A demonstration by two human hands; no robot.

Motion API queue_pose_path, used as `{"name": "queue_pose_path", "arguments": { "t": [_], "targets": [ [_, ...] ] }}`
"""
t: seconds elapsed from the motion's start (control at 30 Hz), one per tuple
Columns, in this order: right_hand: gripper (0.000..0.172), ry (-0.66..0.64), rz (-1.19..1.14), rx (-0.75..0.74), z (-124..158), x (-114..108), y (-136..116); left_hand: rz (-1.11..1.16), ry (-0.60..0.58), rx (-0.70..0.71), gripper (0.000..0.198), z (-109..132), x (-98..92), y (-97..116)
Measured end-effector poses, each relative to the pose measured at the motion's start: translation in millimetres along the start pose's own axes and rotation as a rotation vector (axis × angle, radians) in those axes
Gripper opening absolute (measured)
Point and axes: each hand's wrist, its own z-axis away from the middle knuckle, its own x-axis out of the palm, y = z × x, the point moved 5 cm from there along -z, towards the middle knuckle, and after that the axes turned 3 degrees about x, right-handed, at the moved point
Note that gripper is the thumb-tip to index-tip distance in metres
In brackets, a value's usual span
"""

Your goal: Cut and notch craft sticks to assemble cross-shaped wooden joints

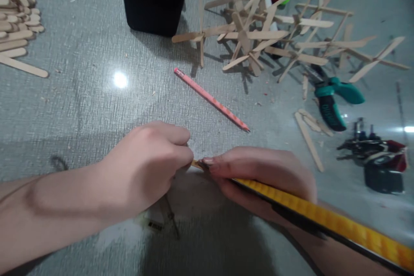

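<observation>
My left hand (148, 155) is closed in a fist around a wooden craft stick (195, 164). Only a short end of the stick shows between my two hands. My right hand (261, 168) grips a long cutter knife (310, 215) with a ribbed yellow and black handle. Its dark tip meets the stick beside my right thumb; the exact contact is partly hidden by the fingers. Beyond both hands lies a pink pencil (211, 100), slanting across the table.
A black bin-like container (155, 0) stands at the back. Several crossed craft-stick pieces (246, 34) spread over the back right. Teal-handled pliers (330, 95), loose stick bits (308, 140) and a dark clutter of small tools (381, 159) lie right. Stacked craft sticks (19, 21) sit far left.
</observation>
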Motion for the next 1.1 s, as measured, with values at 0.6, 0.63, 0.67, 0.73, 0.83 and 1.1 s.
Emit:
{"name": "queue_pose_path", "arguments": {
  "t": [0.6, 0.63, 0.67, 0.73, 0.83, 1.1],
  "targets": [
    [0.018, -0.056, -0.006, -0.043, -2, 0, 0, -0.031, 0.025, 0.029, 0.041, 0, -0.5, 1],
    [0.019, -0.049, -0.01, -0.058, -2, 0, 1, -0.045, 0.029, 0.039, 0.041, 0, -0.6, 1],
    [0.02, -0.036, -0.01, -0.062, -2, -1, 2, -0.06, 0.038, 0.047, 0.04, 0, -0.9, 0],
    [0.018, 0.026, -0.026, -0.028, 0, -5, 8, -0.086, 0.047, 0.057, 0.037, 0, -0.9, -1],
    [0.014, 0.211, -0.048, 0.086, 6, -12, 18, -0.133, 0.022, 0.056, 0.03, 0, 1.3, -3],
    [0.007, 0.634, 0.115, 0.015, 8, -13, 15, -0.334, 0.031, 0.243, 0.025, -3, 4.9, -2]
  ]
}}
